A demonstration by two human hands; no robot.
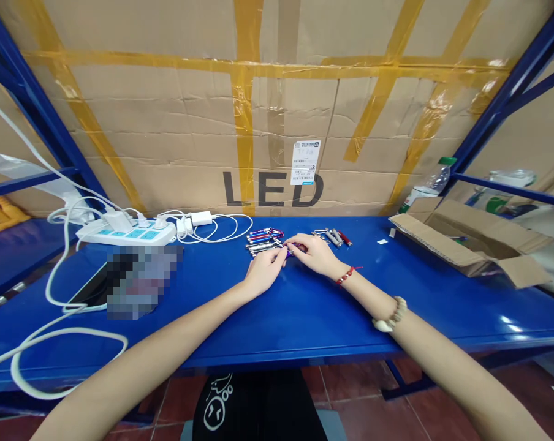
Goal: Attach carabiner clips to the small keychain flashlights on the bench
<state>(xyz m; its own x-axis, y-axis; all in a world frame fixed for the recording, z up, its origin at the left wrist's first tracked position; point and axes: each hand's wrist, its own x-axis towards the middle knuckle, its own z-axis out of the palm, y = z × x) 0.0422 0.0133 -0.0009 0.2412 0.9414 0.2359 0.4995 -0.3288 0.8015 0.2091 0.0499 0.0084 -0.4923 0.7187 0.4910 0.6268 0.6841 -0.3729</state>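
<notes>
Both my hands meet over the middle of the blue table. My left hand (263, 269) and my right hand (314, 254) are pinched on a small purple metal tube (290, 252) that looks like a keychain flashlight; fingers hide most of it. Just beyond my left hand lies a group of similar small flashlights (260, 239), some blue and red, some silver. Behind my right hand rest a few more, including a silver flashlight (336, 237) and a red flashlight (345, 237).
At left, a white power strip (130, 234) with plugs and looping white cables (51, 275) lies near a phone-like device (91, 288), partly blurred out. An opened cardboard box (442, 245) sits at right, a plastic bottle (436, 177) behind it. A large taped carton (185, 141) walls off the back.
</notes>
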